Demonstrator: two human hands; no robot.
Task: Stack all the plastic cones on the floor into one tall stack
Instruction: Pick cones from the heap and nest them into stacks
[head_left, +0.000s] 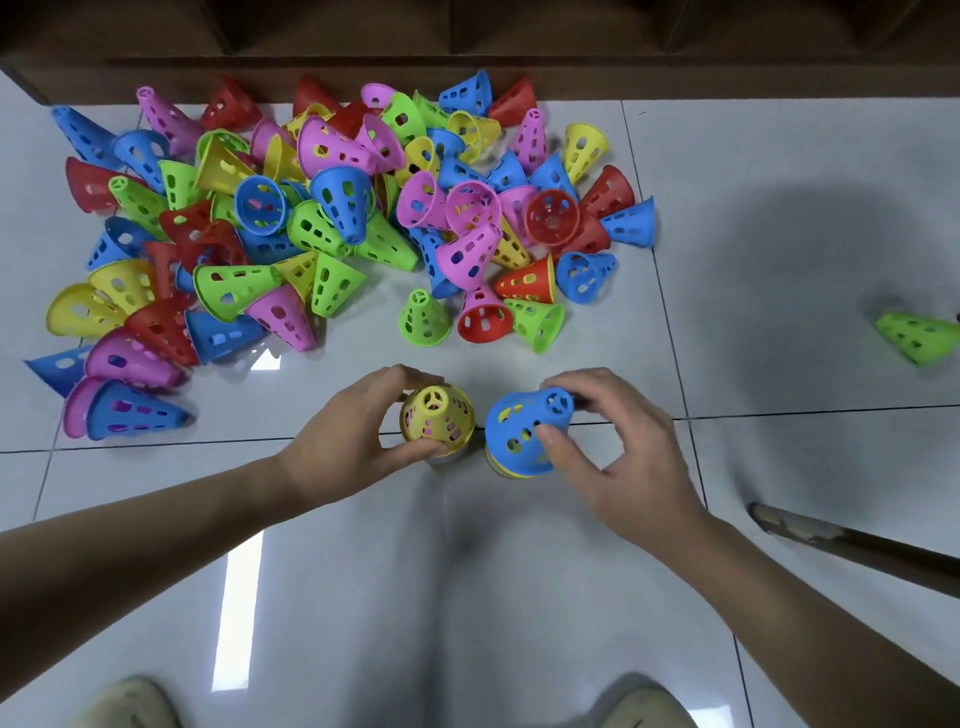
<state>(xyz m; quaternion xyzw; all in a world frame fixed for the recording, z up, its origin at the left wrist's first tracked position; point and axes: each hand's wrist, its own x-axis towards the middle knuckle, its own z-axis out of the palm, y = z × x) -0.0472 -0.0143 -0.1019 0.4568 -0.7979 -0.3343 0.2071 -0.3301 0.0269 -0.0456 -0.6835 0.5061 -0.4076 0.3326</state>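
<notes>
A big heap of perforated plastic cones (332, 218) in red, blue, green, yellow and pink lies on the white tiled floor (467, 571) ahead of me. My left hand (343, 436) grips a short stack topped by a yellow cone (436, 418), with pink showing through its holes. My right hand (618, 447) grips a second short stack topped by a blue cone (524, 431), with yellow showing through its holes and under its rim. The two stacks stand side by side, a small gap between them. An upright green cone (423, 318) and an upright red cone (483, 317) stand just beyond my hands.
One green cone (917, 338) lies alone at the far right edge. A dark wooden cabinet base (467, 62) runs along the back behind the heap. A brown stick (857, 545) lies on the floor at the right. My two shoes (124, 701) show at the bottom.
</notes>
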